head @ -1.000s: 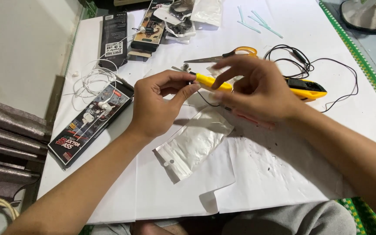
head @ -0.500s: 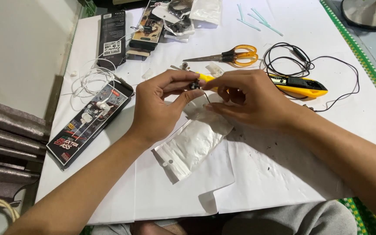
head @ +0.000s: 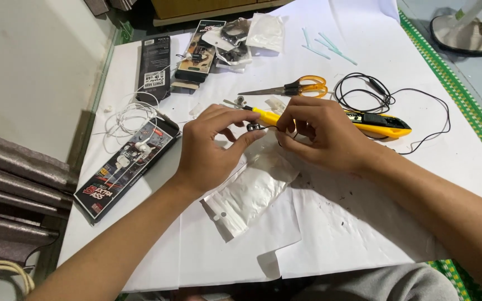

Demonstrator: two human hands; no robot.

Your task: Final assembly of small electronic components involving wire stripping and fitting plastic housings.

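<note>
My left hand pinches a small dark earbud piece between thumb and fingers. My right hand meets it from the right and holds the thin black wire that runs from that piece. Both hands hover just above a clear plastic bag on the white paper. A yellow utility knife lies right behind the hands, its front end hidden by my fingers. Orange-handled scissors lie a little farther back.
A coiled black cable lies at the right of the knife. An open earphone package with white earphones sits at the left, more packaging at the back. Pale green sticks lie far back. A fan base stands on the floor.
My right hand let go of the yellow knife, which now lies on the paper, and closed in on the earbud piece. The scissors are uncovered.
</note>
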